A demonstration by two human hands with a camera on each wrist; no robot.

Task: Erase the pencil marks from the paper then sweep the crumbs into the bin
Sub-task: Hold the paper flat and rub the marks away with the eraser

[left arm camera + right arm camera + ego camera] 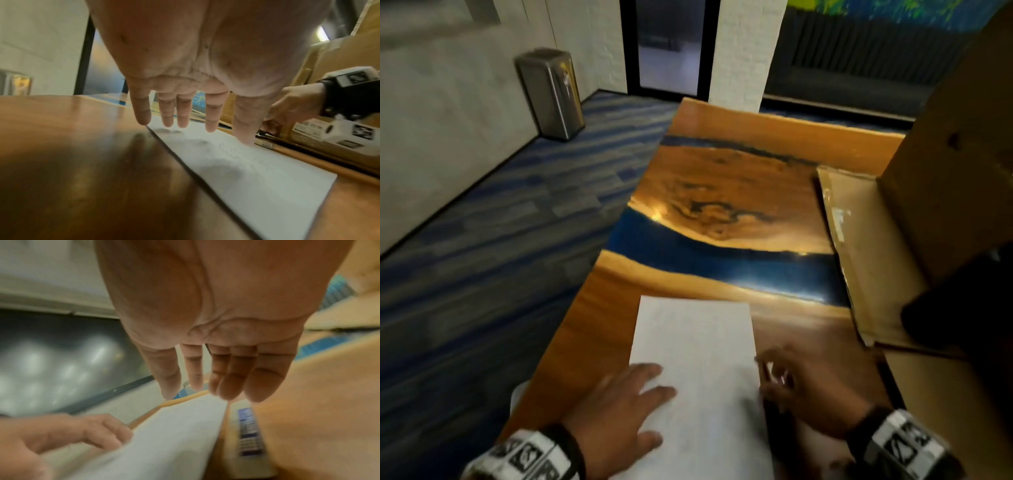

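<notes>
On the near end of the glossy wood-and-blue-resin table (722, 192) lies the white paper (698, 346), faint pencil marks on it. Left hand (619, 407) rests flat, fingers straight, on its left edge. Right hand (815, 387) hovers at the right edge, fingers loosely extended above a white eraser (246, 431), holding nothing. Metal bin (549, 92) stands far left.

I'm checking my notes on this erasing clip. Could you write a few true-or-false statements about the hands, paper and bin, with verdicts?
1. The left hand rests on the paper with straight fingers. True.
2. The right hand is on the paper's left side. False: it is at the paper's right edge.
3. The bin stands on the table. False: it stands on the floor by the wall.
4. Faint pencil marks show on the paper. True.
5. A cardboard box sits on the table's right side. True.
</notes>
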